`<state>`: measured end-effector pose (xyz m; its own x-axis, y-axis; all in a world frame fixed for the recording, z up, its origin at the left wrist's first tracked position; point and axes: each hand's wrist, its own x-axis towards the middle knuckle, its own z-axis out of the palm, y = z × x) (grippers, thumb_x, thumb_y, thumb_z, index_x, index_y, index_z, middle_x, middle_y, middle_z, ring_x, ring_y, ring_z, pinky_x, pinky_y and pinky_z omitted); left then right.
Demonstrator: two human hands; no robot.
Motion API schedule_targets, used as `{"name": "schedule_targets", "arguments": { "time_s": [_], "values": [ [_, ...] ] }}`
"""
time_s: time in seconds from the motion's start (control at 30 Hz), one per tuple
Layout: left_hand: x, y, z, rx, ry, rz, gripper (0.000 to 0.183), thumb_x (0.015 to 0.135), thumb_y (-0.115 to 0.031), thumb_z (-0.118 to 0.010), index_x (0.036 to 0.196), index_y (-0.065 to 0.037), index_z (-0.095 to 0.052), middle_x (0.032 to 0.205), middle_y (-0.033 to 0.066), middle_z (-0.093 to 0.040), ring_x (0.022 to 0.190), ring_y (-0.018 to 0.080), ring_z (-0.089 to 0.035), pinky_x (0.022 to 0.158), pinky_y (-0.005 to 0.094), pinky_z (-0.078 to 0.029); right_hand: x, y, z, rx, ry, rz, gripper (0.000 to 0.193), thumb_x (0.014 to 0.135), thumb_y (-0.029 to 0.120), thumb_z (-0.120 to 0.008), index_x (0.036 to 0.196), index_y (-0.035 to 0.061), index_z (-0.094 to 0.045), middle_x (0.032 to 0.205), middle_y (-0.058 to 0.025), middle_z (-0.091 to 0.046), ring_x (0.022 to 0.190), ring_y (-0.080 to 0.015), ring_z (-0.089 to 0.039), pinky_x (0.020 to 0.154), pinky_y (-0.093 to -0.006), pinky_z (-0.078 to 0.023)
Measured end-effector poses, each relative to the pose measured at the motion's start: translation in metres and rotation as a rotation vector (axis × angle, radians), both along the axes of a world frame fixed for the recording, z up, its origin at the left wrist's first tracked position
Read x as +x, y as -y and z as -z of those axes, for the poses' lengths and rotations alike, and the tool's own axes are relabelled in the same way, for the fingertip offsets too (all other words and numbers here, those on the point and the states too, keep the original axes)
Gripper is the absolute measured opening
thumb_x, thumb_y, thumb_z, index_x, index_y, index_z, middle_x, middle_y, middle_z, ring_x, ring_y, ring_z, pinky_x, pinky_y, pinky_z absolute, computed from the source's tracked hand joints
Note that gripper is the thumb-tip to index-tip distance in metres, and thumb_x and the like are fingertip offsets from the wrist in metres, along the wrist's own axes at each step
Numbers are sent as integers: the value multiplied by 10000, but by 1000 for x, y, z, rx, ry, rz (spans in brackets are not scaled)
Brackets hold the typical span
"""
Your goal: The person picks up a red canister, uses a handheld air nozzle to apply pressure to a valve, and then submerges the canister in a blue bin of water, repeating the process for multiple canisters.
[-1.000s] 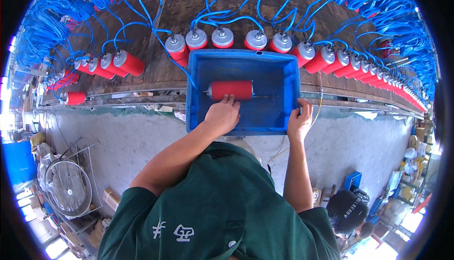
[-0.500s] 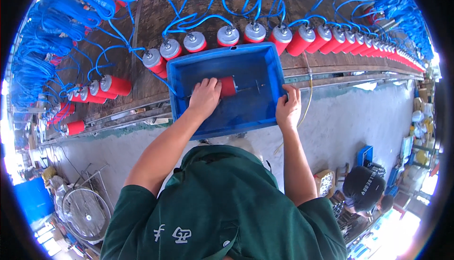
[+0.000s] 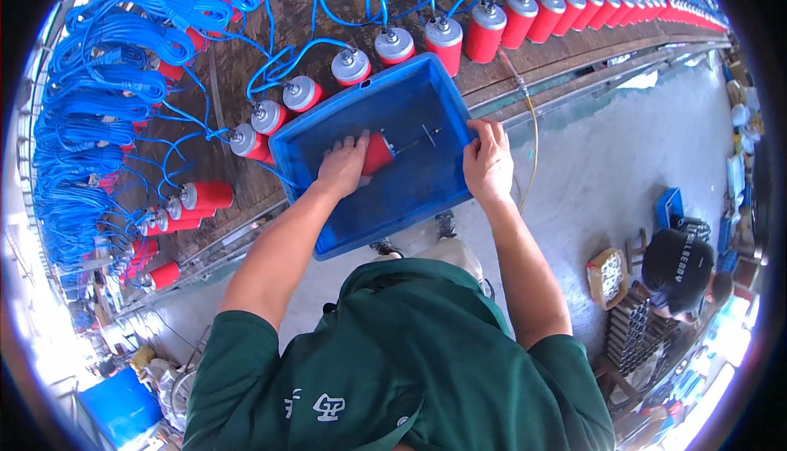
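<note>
There, the left hand (image 3: 343,166) lay curled over a red cylinder (image 3: 378,152) inside the blue crate (image 3: 410,197), while the right hand (image 3: 489,161) gripped its rim.

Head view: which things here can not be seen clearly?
- Red cylinder in the blue crate: its left end hidden under the left hand.
- Right hand: fingertips hidden behind the crate rim.
- Far cylinder row: too small, bent by the fisheye rim.

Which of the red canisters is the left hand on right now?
The lone red canister lying inside the blue crate, under the left hand. All the other red canisters sit outside the crate in a row on the bench, wired with blue cables.
</note>
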<state>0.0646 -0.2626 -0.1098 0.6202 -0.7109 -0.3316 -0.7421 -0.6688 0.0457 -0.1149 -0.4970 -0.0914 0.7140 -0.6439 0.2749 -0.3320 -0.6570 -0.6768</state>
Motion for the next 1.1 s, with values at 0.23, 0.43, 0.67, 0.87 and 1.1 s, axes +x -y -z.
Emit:
{"name": "schedule_targets", "arguments": {
  "time_s": [0.23, 0.43, 0.67, 0.87, 1.1],
  "values": [
    [10, 13, -64, 176, 65, 234, 1142, 678, -291, -911, 1657, -132, -346, 1257, 223, -665, 1132, 397, -683, 927, 499, -568, 0, 0, 3, -34, 17, -13, 356, 883, 7, -637, 1228, 90, -662, 1229, -124, -635, 1123, -359, -627, 953, -452, -567],
    [11, 11, -145, 330, 103, 296, 1102, 712, -311, -897, 1665, -161, -365, 1227, 212, -667, 1102, 391, -688, 912, 474, -564, 1, 1, 5, -43, 32, 3, 371, 872, 8, -642, 1233, 93, -660, 1245, -128, -629, 1123, -366, -621, 954, -464, -565],
    [8, -19, -184, 391, 117, 307, 1080, 738, -270, -897, 1675, -203, -363, 1254, 213, -643, 1132, 402, -674, 1013, 487, -529, 11, -13, -22, -182, 164, -146, 304, 856, 8, -659, 1155, 50, -693, 1262, -154, -633, 1141, -393, -608, 1008, -473, -523],
    [1, -41, -190, 351, 120, 263, 1069, 737, -287, -899, 1665, -228, -372, 1249, 192, -640, 1161, 406, -662, 1075, 508, -497, 39, -65, -25, 66, -91, -532, 282, 943, 214, -731, 1164, 40, -726, 1214, -157, -688, 1188, -383, -632, 1005, -454, -551],
    [-4, -81, -176, 200, 169, 265, 1072, 742, -335, -897, 1671, -285, -363, 1246, 168, -631, 1150, 395, -648, 1053, 519, -496, 69, -51, -23, 334, -464, -909, 413, 951, 346, -766, 1162, -5, -717, 1139, -240, -749, 1075, -435, -702, 962, -499, -538]
  ]
}}
